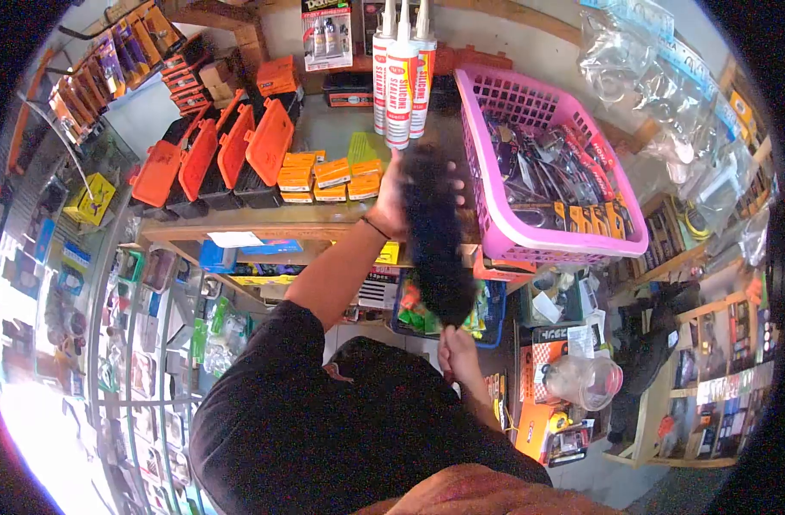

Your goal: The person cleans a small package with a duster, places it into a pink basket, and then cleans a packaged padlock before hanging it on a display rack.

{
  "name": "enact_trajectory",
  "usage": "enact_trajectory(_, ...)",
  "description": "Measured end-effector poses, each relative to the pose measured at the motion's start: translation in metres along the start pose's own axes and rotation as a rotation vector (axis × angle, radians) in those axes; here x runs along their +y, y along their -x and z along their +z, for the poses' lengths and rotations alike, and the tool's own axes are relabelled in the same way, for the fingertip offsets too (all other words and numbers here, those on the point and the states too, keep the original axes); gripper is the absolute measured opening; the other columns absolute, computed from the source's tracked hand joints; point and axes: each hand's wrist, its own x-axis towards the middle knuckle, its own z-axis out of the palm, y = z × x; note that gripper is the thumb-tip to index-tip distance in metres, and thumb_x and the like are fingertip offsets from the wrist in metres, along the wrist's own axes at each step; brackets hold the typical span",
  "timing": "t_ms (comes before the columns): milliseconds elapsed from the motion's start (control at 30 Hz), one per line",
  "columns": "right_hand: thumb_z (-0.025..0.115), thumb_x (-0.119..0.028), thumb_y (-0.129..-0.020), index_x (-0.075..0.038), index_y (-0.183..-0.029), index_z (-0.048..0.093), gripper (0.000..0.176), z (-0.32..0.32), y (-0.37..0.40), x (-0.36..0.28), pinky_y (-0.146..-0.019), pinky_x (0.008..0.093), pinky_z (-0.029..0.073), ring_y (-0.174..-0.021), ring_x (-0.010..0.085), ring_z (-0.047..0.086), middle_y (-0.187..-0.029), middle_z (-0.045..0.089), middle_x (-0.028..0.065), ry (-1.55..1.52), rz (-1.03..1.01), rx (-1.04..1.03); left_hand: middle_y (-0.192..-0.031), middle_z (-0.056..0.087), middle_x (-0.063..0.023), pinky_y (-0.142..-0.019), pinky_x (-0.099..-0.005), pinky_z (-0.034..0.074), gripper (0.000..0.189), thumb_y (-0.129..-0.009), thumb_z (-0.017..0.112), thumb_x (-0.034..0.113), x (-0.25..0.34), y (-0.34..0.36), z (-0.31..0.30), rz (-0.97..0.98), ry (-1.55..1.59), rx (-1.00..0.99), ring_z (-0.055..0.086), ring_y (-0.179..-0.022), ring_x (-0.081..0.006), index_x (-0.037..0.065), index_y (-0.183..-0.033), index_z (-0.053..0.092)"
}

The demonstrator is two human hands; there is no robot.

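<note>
A long, fluffy black duster stretches from the shelf edge toward my body. My right hand is closed around its lower end, where the handle is. Near the upper end, my left hand lies behind the duster, the thumb on one side and fingertips showing on the other; its palm is hidden. White and red silicone sealant tubes stand upright just beyond my left hand. Small orange and yellow boxes are stacked to the left of that hand.
A pink plastic basket full of packaged goods stands on the right. Orange-lidded black cases line the shelf at left. Below is a blue basket with green packets. Plastic bags hang at upper right. Glass shelving flanks my left.
</note>
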Motion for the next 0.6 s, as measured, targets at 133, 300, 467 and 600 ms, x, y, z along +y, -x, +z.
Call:
enact_trajectory(133,0.039,-0.033,-0.091,-0.01,-0.062,0.041,0.037,0.002,-0.01,0.016,-0.034,0.0233,0.027,-0.038,0.0084,0.035,-0.049,0.04,-0.001,0.255,-0.15,-0.229,-0.116,0.05,-0.0156,-0.089,-0.0472,0.038,0.073,-0.078,0.032,0.065,0.0,-0.003,-0.003,-0.039,-0.092,-0.041,0.049,-0.104,-0.0321,0.008,-0.123,0.04)
enact_trajectory(300,0.04,-0.027,-0.09,-0.009,-0.067,0.043,0.03,-0.01,-0.008,0.01,-0.042,0.0223,0.03,-0.047,0.0071,0.038,-0.051,0.038,-0.002,-0.117,-0.01,-0.023,-0.12,0.044,-0.0216,-0.092,-0.05,0.036,0.089,-0.07,0.036,0.072,-0.002,-0.008,0.005,-0.03,0.479,-0.156,0.047,-0.106,-0.0366,0.002,-0.126,0.034)
enact_trajectory(467,0.04,-0.036,-0.09,-0.009,-0.064,0.042,0.037,-0.006,-0.014,0.021,-0.03,0.022,0.025,-0.034,0.0093,0.035,-0.046,0.038,0.0011,0.441,-0.706,-0.2,-0.117,0.048,-0.0179,-0.093,-0.0456,0.035,0.083,-0.074,0.033,0.069,0.0,-0.011,-0.028,0.048,-0.126,-0.172,0.047,-0.108,-0.0315,0.005,-0.126,0.035)
enact_trajectory(600,0.04,-0.033,-0.09,-0.009,-0.065,0.042,0.035,-0.013,-0.013,0.024,-0.035,0.0229,0.028,-0.038,0.0088,0.038,-0.046,0.037,-0.0002,-0.037,-0.038,0.034,-0.111,0.052,-0.0189,-0.089,-0.054,0.037,0.081,-0.074,0.037,0.068,0.002,-0.009,-0.014,-0.006,0.309,0.147,0.051,-0.098,-0.0415,0.003,-0.123,0.039)
